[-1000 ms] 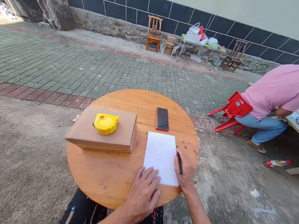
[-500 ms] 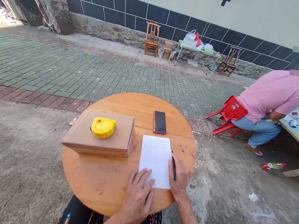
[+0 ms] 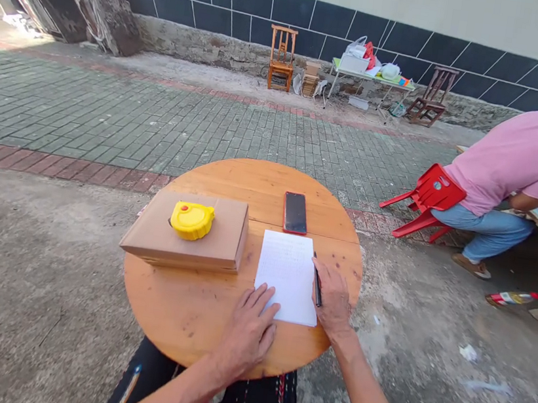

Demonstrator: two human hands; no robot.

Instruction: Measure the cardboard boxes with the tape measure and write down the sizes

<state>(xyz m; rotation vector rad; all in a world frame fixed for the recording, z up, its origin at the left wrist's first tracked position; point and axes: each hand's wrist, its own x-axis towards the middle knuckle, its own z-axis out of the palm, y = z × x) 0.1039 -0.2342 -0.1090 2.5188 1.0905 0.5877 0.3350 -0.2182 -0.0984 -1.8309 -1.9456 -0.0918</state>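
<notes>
Your left hand [image 3: 246, 334] has slid a little to the left; now only its fingertips rest on the paper's [image 3: 289, 273] near left corner.

Bare tabletop [image 3: 176, 302] lies open left of the paper [image 3: 287, 275]; the cardboard box [image 3: 184, 243] and phone [image 3: 295, 212] stand beyond.

At lower centre I see the left grip [image 3: 246, 337] lying flat on the paper [image 3: 289, 273], and the right grip [image 3: 335, 299] holding a pen [image 3: 316, 287] over the round worktop [image 3: 195, 311].

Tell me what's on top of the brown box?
A yellow tape measure sits on top of the cardboard box. The box is closed, so whatever is inside cannot be seen.
</notes>
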